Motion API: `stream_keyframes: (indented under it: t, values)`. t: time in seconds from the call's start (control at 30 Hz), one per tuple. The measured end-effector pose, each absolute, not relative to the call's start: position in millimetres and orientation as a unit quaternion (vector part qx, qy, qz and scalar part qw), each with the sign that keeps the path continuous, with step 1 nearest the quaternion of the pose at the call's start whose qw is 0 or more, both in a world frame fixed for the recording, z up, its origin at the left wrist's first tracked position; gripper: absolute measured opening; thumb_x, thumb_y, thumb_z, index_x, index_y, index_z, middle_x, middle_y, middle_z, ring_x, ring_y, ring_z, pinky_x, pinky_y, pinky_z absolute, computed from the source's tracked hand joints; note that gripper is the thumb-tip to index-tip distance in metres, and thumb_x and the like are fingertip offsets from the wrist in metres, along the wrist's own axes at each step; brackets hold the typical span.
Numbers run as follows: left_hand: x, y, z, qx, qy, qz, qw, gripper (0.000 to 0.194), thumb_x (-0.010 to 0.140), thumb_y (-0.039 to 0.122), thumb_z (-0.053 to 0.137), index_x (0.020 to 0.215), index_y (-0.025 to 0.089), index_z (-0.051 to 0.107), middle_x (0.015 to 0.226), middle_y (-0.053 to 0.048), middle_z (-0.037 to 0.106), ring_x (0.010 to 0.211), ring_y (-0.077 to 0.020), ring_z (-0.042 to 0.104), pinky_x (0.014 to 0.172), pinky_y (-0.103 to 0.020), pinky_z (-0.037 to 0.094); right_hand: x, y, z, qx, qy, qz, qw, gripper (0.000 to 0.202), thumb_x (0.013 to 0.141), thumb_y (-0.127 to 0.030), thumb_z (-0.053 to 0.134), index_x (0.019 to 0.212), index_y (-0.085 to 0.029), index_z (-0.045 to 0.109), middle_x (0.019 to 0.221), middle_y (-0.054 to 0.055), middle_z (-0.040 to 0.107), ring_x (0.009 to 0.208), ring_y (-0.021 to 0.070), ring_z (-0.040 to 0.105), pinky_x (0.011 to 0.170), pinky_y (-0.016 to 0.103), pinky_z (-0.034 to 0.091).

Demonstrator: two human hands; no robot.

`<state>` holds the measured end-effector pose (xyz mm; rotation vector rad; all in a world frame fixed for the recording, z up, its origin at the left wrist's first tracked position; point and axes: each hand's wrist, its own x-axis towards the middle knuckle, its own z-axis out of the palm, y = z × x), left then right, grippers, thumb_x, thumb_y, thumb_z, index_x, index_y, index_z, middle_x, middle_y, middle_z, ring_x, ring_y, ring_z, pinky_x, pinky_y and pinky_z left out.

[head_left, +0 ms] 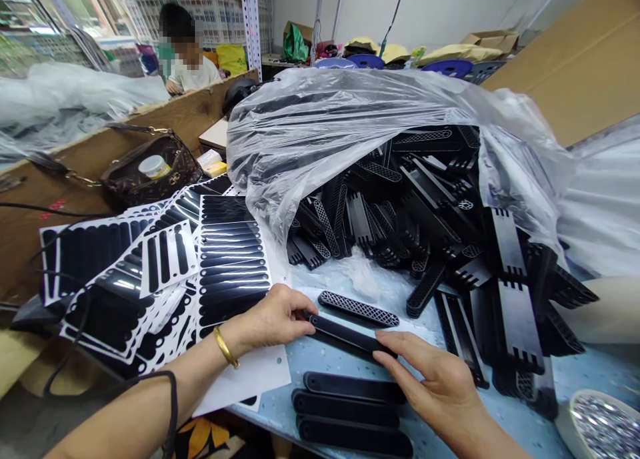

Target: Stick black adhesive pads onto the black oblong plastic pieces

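Both hands hold one long black plastic strip (pixel 345 333) by its two ends, low over the blue table. My left hand (pixel 280 315), with a gold bangle at the wrist, pinches its left end. Thumb and fingers of my right hand (pixel 433 372) grip the right end. Just behind it lies a similar black piece with a mesh-patterned face (pixel 359 308). Closer to me, 3 smooth black strips (pixel 350 409) lie side by side. Left of my left hand are sheets of glossy black stickers (pixel 233 265) on white backing.
A clear plastic bag (pixel 360 105) spills a heap of black parts (pixel 400 212) at the back. A bowl of small shiny pieces (pixel 605 422) stands front right. A brown handbag (pixel 155 169) and a dark cable (pixel 173 399) are at left. Another person (pixel 193 62) is beyond the wooden board (pixel 195 112).
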<state>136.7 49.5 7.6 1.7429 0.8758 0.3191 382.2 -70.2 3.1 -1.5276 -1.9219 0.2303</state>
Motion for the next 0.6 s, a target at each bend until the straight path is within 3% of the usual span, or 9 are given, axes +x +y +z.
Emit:
stream_keyframes:
  t: [0.17, 0.37, 0.6]
  values:
    - [137.0, 49.4, 5.7, 0.721, 0.376, 0.139, 0.565, 0.022, 0.066, 0.017, 0.069, 0.086, 0.013, 0.077, 0.060, 0.001, 0.065, 0.058, -0.0115, 0.055, 0.054, -0.019, 0.043, 383.3, -69.7, 1.9, -0.586, -0.734, 0.113, 0.324, 0.018, 0.089, -0.027, 0.057, 0.091, -0.023, 0.075, 0.084, 0.005, 0.078, 0.074, 0.0207, 0.075, 0.068, 0.029, 0.063]
    - [140.6, 52.0, 3.8, 0.574, 0.387, 0.136, 0.709, 0.030, 0.075, 0.022, 0.063, 0.099, 0.006, 0.071, 0.060, -0.005, 0.069, 0.045, -0.0120, 0.060, 0.039, -0.018, 0.042, 382.0, -70.4, 2.6, -0.583, -0.735, 0.111, 0.329, 0.017, 0.088, -0.025, 0.058, 0.091, -0.022, 0.074, 0.083, 0.005, 0.077, 0.074, 0.0191, 0.074, 0.069, 0.028, 0.063]
    - [146.9, 50.8, 1.0, 0.524, 0.381, 0.151, 0.747, 0.025, 0.080, 0.033, 0.067, 0.084, 0.008, 0.067, 0.058, -0.006, 0.070, 0.039, -0.0113, 0.062, 0.033, -0.013, 0.038, 381.1, -70.8, 1.9, -0.582, -0.735, 0.096, 0.335, 0.017, 0.089, -0.027, 0.058, 0.090, -0.023, 0.075, 0.082, 0.005, 0.077, 0.073, 0.0201, 0.075, 0.069, 0.029, 0.063]
